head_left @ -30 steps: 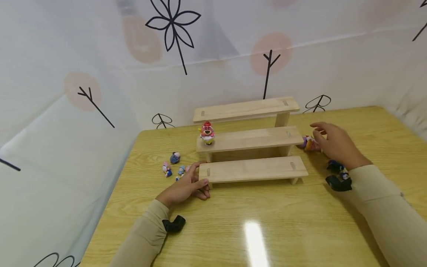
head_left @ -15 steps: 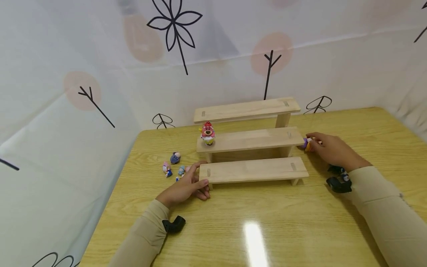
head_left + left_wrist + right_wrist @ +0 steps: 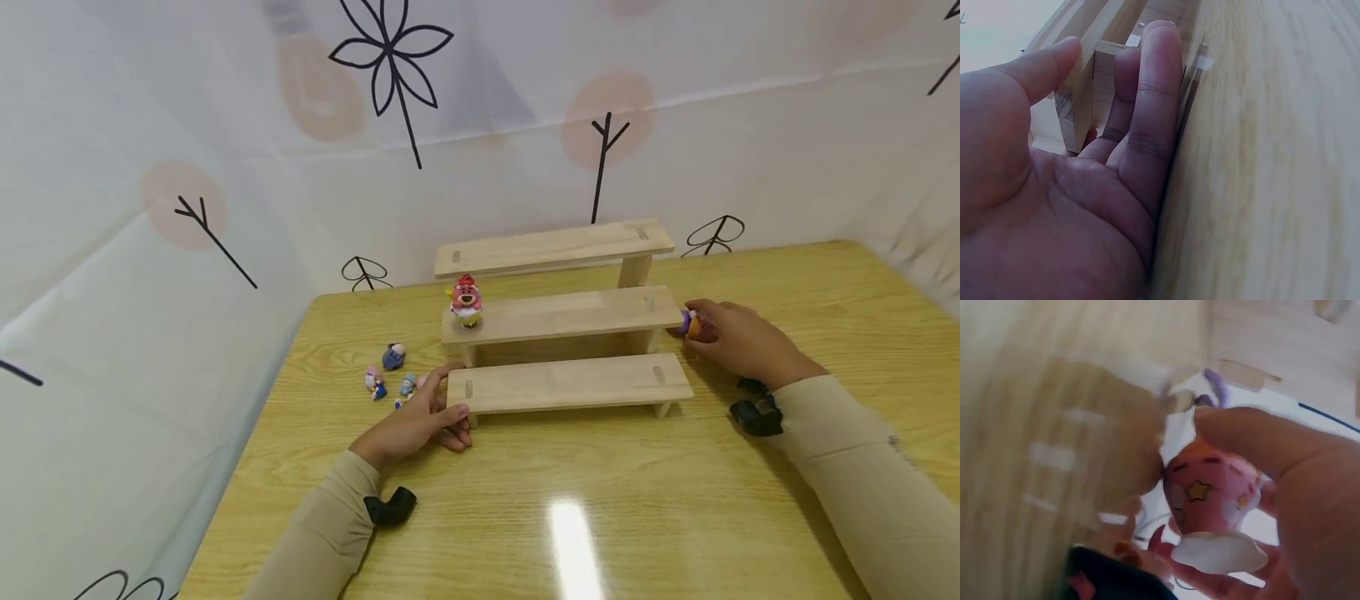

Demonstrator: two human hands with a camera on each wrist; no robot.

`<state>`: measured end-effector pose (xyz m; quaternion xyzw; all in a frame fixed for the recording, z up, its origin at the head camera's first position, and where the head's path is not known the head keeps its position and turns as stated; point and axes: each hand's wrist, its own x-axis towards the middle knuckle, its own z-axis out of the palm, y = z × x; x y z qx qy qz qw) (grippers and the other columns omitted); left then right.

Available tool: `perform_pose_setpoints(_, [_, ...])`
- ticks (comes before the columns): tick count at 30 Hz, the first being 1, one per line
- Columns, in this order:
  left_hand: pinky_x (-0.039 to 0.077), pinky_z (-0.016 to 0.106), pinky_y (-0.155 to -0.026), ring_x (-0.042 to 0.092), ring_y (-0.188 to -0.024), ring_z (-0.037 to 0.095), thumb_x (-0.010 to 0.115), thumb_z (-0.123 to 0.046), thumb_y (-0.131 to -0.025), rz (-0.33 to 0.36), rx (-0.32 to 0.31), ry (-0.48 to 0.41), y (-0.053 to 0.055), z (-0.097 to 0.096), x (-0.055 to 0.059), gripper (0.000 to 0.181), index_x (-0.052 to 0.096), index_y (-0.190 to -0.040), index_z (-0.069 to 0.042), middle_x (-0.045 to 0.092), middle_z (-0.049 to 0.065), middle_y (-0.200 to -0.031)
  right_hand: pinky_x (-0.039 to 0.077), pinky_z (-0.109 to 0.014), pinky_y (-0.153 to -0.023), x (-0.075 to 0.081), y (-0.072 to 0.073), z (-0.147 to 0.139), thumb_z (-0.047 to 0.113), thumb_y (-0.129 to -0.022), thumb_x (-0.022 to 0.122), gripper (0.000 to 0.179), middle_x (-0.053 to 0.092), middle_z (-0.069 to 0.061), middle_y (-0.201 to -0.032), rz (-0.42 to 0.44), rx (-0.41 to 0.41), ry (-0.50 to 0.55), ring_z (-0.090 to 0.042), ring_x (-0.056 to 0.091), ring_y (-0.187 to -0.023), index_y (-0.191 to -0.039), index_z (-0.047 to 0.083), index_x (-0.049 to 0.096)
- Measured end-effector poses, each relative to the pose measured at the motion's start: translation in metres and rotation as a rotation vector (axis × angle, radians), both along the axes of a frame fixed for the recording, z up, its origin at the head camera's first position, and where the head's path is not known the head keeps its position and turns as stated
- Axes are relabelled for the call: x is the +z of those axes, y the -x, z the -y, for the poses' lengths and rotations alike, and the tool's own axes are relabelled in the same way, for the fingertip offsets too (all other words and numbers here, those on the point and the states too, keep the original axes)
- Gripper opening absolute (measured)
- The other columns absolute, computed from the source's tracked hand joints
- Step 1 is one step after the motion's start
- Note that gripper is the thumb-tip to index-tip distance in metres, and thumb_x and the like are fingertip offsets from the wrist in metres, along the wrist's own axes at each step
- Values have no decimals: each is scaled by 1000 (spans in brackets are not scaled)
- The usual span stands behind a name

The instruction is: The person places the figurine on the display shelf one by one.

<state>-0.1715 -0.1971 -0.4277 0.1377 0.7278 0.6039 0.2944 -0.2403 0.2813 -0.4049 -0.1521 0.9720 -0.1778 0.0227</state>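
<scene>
A three-tier wooden display stand (image 3: 570,383) stands on the table. My left hand (image 3: 411,423) grips the left end of its lowest board, thumb on top; in the left wrist view the other fingers reach under the board (image 3: 1075,106). To the right of the stand, my right hand (image 3: 753,343) pinches a small figurine (image 3: 701,327) low over the table. The right wrist view shows it as a pink toy figurine (image 3: 1210,494) with yellow stars and a white part, between thumb and fingers. Something purple (image 3: 1215,387) lies just beyond the thumb.
A pink bear figurine (image 3: 467,302) with a red top stands at the left end of the middle board. Left of the stand lie several small figurines, among them a dark blue one (image 3: 393,356). A patterned cloth (image 3: 495,175) hangs behind the table (image 3: 480,533).
My right hand has come down and to the left onto the pink figurine and now pinches it. The left hand has stayed on the stand's lowest board.
</scene>
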Motion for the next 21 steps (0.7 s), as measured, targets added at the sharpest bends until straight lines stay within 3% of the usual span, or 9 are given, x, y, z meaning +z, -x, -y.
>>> perform_pose_setpoints(6, [63,40,-81,71,-86,23,54,-30,-105,-2,3,-2,0,0,-1,67,12,-156,-35,66,15,-99,52,-60,-62,-2,-4,3,28,-91,73,63,55,-38,-119,-71,-69,-87,-52,59,-97,-138,-4,48])
perform_pose_setpoints(12, [63,39,-81,71,-86,22,55,-28,-105,-4,-2,-10,0,0,0,68,11,-157,-33,66,15,-99,53,-58,-61,1,-4,3,30,-92,71,58,59,-38,-116,-69,-96,-95,-51,62,-93,-132,-8,51])
perform_pose_setpoints(21, [63,39,-80,72,-85,21,56,-30,-104,0,4,-14,-1,-1,1,69,11,-157,-33,67,13,-97,47,-40,-50,4,-3,-1,44,-93,68,65,67,-28,-96,-70,-132,-28,-30,61,-70,-129,-8,53])
